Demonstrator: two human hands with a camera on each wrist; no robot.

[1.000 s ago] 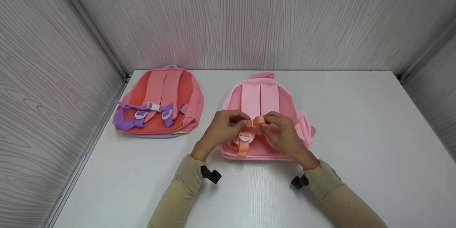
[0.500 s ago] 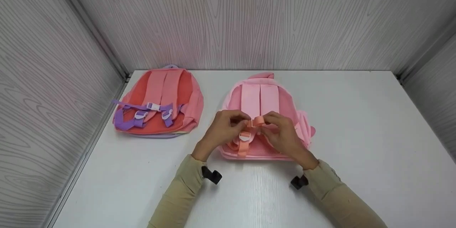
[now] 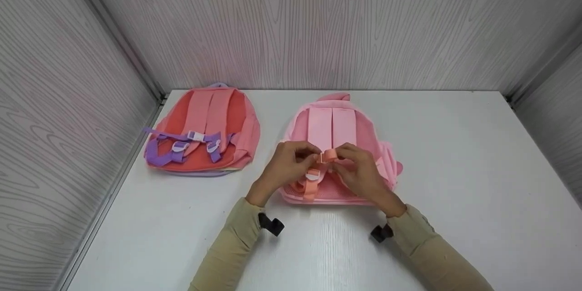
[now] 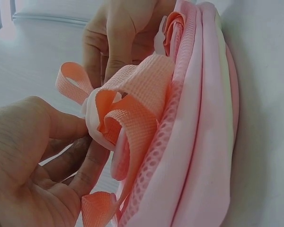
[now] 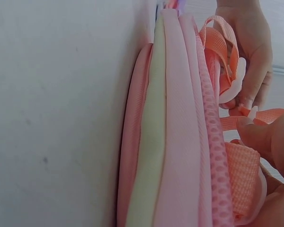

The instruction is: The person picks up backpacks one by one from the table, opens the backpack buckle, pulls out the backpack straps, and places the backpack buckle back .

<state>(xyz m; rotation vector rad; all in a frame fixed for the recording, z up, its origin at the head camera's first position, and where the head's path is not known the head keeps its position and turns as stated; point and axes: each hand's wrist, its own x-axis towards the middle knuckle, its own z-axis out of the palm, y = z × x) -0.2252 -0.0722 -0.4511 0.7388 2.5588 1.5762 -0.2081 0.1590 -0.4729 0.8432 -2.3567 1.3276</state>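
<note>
We note a white table [image 3: 473, 154], giving both bags flat support. The pink bag [image 3: 344, 125] lies near its middle, back panel up; we judge this orientation leaves its webbing accessible to both hands. The red bag [image 3: 205, 118] lies likewise to the left, well apart, presumably to keep the working area free. The left hand [image 3: 288, 161] and right hand [image 3: 363, 173] meet over the pink bag from opposite sides, apparently so that each controls one side of the join. The left thumb and fingertips pinch the orange strap [image 5: 270, 116] beside a small white clip [image 5: 252, 112]; the right fingers, also narrow, pinch it opposite. Below sits a white adjuster [image 3: 312, 174]; whether the left fingers touch it, we cannot tell.
</note>
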